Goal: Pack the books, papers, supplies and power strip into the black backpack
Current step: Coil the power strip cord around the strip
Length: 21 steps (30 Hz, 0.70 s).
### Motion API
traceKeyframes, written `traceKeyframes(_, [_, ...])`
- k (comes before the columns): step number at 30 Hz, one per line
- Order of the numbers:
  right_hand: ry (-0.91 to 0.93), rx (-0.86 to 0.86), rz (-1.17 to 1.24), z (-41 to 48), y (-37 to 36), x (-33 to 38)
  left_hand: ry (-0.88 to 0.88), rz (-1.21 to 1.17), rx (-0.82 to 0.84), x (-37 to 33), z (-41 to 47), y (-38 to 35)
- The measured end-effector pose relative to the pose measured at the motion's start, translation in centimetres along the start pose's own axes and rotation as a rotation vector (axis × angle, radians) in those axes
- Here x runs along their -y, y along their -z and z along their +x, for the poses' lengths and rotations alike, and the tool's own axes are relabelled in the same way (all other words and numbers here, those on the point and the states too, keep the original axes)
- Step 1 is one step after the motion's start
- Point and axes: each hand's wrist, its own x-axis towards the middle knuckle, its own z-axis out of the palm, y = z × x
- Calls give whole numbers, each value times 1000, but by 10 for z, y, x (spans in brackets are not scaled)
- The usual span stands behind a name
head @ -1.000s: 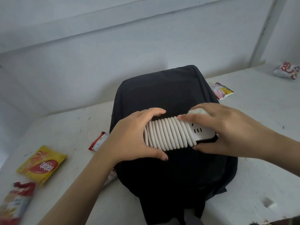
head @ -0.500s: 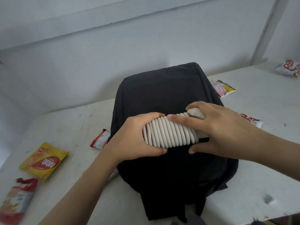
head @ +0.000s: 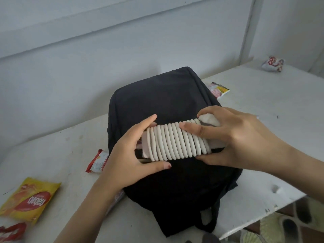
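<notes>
Now a scuffed white table [head: 263, 120] carries a soft black backpack [head: 157, 99] lying flat. Over its middle is the white power strip [head: 173, 141], wrapped in smooth round cord coils. The left hand [head: 129, 155] clasps its left end between fingers and thumb. The right hand [head: 236, 137] clasps the right end, forefinger across the coils.

Both hands — power strip [head: 177, 140] — backpack [head: 157, 95]

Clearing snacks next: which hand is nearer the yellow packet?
Left. The left hand holds the power strip, up-right of the yellow packet; the right hand is farther right.
</notes>
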Motion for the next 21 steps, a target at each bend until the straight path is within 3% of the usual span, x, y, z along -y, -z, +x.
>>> traceKeyframes(3, [-114,-25,-52,-13,8,8,46,-88,-11,13,-13,2])
traceKeyframes(6, [-235,-58,-115,-29,14,19,31,-27,71,25,-28,1])
traceKeyframes(14, [-528,-117,-221,-55,23,65,-270,82,280,35,-48,-1])
traceKeyframes(21, [-728,-178,-246,-74,19,110,-391,-49,156,38,-49,-2])
